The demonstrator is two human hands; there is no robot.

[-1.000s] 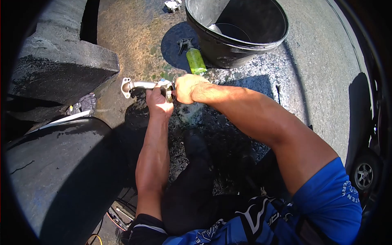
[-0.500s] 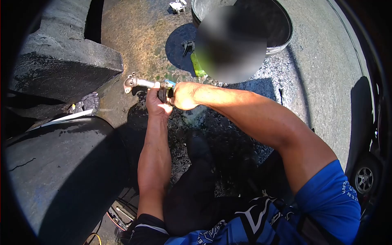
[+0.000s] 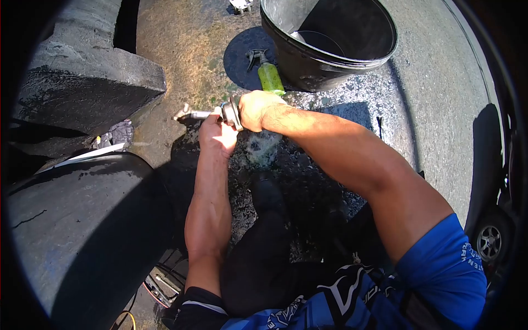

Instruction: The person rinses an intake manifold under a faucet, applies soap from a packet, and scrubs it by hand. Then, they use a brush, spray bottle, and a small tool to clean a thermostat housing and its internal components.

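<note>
A metal pipe part with a wide round end on the right and a narrower neck reaching left is held above the wet ground. My left hand wraps round it from below, thumb up along its side. My right hand is closed in a fist against the wide end. Its fingers are mostly hidden, so what they hold does not show. A small bit of blue shows behind the part, too small to name. Just beyond my right hand lies a spray bottle with yellow-green liquid.
A large black bucket stands at the top, beside the bottle. A dark block and a rounded black surface lie to my left, with a crumpled dark bag between. A car wheel shows at far right.
The pipe part has turned, so its wide end faces more to the right. My right hand has moved slightly right and up. A blurred patch over the bucket is gone.
</note>
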